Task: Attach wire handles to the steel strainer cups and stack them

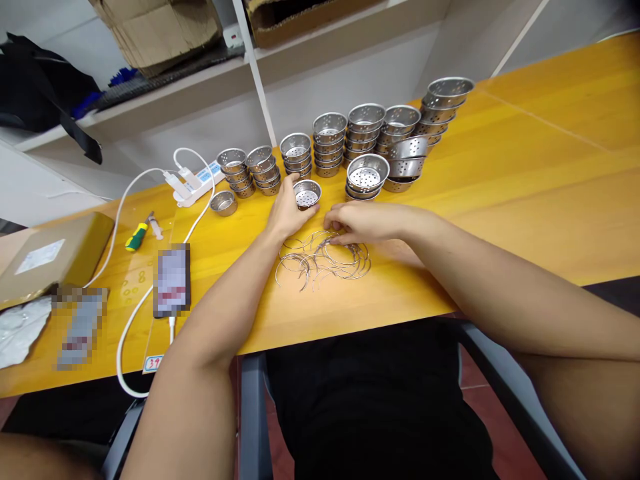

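Observation:
My left hand (pixel 286 212) is closed on a small perforated metal cup (pixel 307 195), with its thumb and fingers round the left and near sides. The cup stands upright, its holed bottom showing. Just right of it, my right hand (pixel 350 221) reaches down with curled fingers, its tips at the upper edge of a loose pile of thin wire rings (pixel 345 270). Whether a ring is pinched between those fingertips is hard to make out. Some rings overlap in a tangle on the table in front of both hands.
Stacks of perforated cups (pixel 330 127) line the back, with a shorter stack (pixel 367 175) nearer and a single cup (pixel 223 203) leftward. A power strip (pixel 200 183), charging phone (pixel 173 280), green screwdriver (pixel 136 238) and cardboard box (pixel 55 257) lie left on the yellow table (pixel 525 220).

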`<state>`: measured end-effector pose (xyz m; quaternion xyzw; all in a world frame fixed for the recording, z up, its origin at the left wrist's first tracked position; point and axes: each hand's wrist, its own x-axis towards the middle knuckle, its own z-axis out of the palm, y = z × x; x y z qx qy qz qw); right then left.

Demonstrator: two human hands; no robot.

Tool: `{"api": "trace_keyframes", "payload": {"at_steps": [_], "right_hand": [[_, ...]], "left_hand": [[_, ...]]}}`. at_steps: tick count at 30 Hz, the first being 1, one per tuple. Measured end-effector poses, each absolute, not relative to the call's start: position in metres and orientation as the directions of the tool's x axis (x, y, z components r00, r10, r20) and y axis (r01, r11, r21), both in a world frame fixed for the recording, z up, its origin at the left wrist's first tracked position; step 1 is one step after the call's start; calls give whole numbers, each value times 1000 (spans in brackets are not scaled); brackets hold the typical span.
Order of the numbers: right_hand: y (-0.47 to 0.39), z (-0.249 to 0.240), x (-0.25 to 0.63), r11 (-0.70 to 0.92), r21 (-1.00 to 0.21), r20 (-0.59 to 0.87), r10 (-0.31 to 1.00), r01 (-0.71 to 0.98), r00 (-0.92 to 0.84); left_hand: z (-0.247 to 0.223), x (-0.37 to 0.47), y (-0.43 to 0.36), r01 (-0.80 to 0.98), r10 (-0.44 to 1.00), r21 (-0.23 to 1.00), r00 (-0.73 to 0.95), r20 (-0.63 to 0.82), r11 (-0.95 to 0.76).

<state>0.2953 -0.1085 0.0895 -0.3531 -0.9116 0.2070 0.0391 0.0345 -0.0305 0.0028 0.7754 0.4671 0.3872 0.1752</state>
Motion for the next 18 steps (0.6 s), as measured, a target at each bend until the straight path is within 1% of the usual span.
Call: {"api": "trace_keyframes", "payload": {"at_steps": [4,6,9,13,18], "right_hand": [[-108,89,291,661,-416,-78,659,625,-748],[-109,92,291,662,-431,-53,659,613,-750],[-110,97,293,643,-502,-13,663,578,-748],[-111,104,297,586,-602,-12,673,543,-740],[-108,107,308,599,-629,70,678,495,-732]], "left_hand": [[2,35,-26,520,774,578,347,530,-629],[2,36,-25,501,753,566,361,550,-655],[3,36,-25,496,746,563,356,563,-661],[8,35,-28,480,764,599,321,560,-641],[11,37,-30,417,774,654,285,565,-631]]}}
